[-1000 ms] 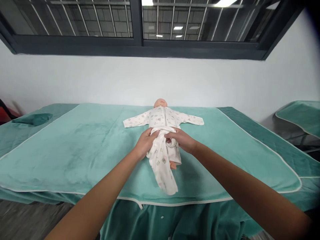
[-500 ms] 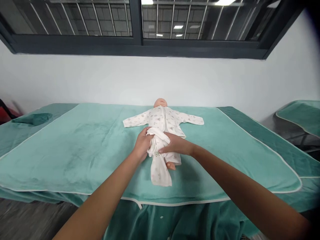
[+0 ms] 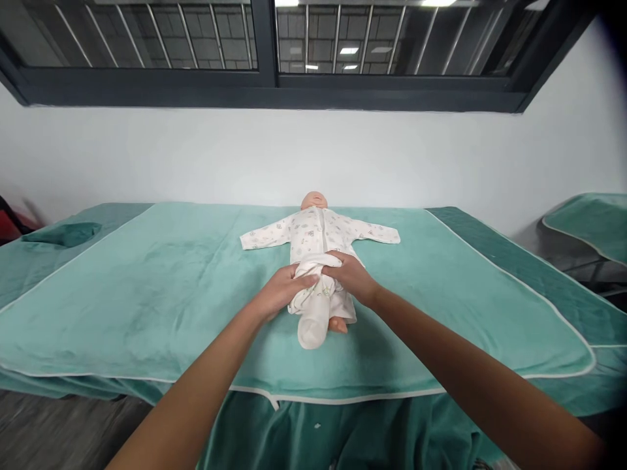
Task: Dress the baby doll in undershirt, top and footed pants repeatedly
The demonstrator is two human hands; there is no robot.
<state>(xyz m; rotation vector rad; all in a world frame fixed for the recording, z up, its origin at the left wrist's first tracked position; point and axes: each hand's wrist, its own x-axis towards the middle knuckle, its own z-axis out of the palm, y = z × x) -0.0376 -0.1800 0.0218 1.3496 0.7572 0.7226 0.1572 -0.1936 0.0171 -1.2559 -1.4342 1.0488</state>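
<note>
A baby doll (image 3: 314, 199) lies on its back with its head toward the wall. It wears a white patterned jacket (image 3: 306, 234) with both sleeves spread out sideways. Over the doll's lower body are white baby pants (image 3: 313, 326), bunched at the waistband, one leg pointing toward me. My left hand (image 3: 287, 287) grips the bunched cloth from the left, thumb on top. From the right, my right hand (image 3: 347, 275) pinches the same waistband. One bare doll foot (image 3: 337, 324) shows beside the pant leg; the other foot is not visible.
A teal blanket (image 3: 171, 294) with white piping covers the bed. Behind it rises a white wall (image 3: 196, 156) with a dark-framed window (image 3: 267, 91). A folded teal cloth (image 3: 592, 222) sits at the right, and a red and black item (image 3: 12, 222) at the far left.
Both hands have shifted their hold on the pants, the right one moving up and right. The hanging pant leg has swung up, so its round end now faces me.
</note>
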